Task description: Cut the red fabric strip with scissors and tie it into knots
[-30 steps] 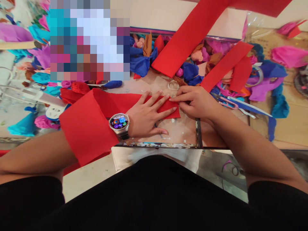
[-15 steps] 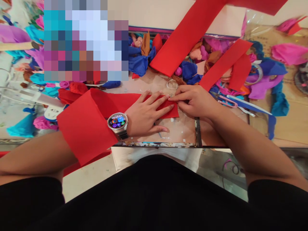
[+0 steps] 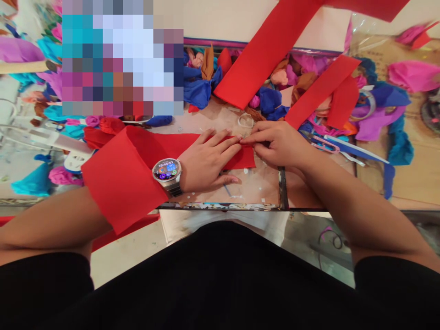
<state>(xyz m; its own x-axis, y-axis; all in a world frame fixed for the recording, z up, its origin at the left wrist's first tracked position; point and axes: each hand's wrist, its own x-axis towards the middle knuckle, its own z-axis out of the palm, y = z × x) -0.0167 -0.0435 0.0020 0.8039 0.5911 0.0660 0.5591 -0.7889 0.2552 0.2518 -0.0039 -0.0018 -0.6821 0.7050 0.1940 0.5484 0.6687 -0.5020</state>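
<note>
A wide red crepe paper strip (image 3: 168, 144) lies along the table. Its left part loops back over my left forearm. My left hand (image 3: 209, 160), with a watch (image 3: 167, 170) on the wrist, lies flat on the strip, fingers stretched out and thumb apart. At the strip's right end, my right hand (image 3: 271, 142) has its thumb and fingers drawn together on the upper edge, its index fingertip touching or nearly touching my left fingertips. A small clear ring (image 3: 245, 120) lies just behind my right fingers.
Pink-handled scissors (image 3: 321, 143) lie right of my right hand. Behind are more red strips (image 3: 261, 55) across crumpled coloured paper pieces (image 3: 271, 101). A white device (image 3: 74, 151), perhaps a glue gun, is at left. The table's front edge (image 3: 227, 207) runs near my body.
My left fingers have drawn slightly closer together and the lowest one has shifted up and left on the strip. My right hand has hardly moved.
</note>
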